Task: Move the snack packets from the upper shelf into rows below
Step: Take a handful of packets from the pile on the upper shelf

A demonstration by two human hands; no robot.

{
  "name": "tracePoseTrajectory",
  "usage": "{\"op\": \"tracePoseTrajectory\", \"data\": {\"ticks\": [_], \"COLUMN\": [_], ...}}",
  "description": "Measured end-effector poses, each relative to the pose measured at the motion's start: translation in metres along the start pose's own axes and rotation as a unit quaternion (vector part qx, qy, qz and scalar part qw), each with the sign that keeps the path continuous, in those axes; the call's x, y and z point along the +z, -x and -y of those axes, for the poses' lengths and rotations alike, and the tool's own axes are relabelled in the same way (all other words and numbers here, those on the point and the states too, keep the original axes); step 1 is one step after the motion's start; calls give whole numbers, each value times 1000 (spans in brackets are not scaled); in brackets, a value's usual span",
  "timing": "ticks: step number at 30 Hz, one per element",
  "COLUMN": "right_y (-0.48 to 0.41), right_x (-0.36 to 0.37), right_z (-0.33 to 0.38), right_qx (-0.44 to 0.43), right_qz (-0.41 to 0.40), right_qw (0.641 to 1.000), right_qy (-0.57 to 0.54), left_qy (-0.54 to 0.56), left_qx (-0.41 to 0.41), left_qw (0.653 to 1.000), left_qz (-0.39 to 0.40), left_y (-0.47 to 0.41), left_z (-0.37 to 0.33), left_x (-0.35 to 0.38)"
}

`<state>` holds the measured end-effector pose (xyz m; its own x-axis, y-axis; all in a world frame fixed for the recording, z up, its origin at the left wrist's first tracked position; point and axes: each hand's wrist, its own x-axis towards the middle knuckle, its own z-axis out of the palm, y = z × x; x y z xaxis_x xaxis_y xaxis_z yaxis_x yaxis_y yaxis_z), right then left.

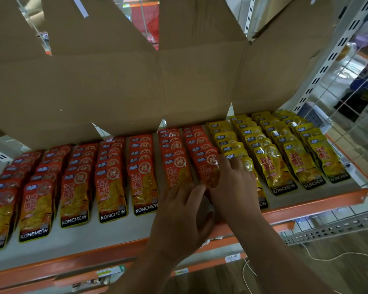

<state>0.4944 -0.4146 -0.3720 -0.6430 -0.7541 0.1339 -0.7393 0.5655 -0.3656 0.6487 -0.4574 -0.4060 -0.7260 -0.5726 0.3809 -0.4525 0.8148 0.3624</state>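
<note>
Orange steel edging fronts the grey shelf board (115, 236). On it, glossy red snack packets (111, 187) lie in overlapping rows from the left edge to the middle, and glossy yellow snack packets (302, 164) fill the rows toward the right edge. An opened brown cardboard box (115, 85) stands along the back edge. The right hand (234, 183) lies flat and relaxed, fingers spread across the front red packet (207, 168) of the last red row and the neighbouring yellow one. The left hand (179, 219) reaches that red packet's lower end near the front edge; whether it pinches it cannot be told.
</note>
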Motion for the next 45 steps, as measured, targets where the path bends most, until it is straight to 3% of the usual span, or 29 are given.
{"op": "tracePoseTrajectory", "data": {"ticks": [27,34,36,40,45], "right_y": [-2,-40,-61,-94,-113], "right_x": [-2,-15,-22,-30,-25], "right_z": [-2,-5,-4,6,22], "right_qx": [11,-70,-96,-128,-163], "right_qz": [22,-44,-21,118,196], "right_qw": [1000,996,995,980,955], "right_qy": [18,-19,1,101,149], "left_qy": [10,-35,-66,-88,-108], "left_qx": [2,32,50,39,35], "left_qw": [1000,999,996,990,986], "left_qz": [-2,11,41,101,122], "left_y": [0,-1,-1,-4,-7], "left_z": [0,-1,-3,-6,-7], "left_x": [-4,-2,-2,-5,-9]}}
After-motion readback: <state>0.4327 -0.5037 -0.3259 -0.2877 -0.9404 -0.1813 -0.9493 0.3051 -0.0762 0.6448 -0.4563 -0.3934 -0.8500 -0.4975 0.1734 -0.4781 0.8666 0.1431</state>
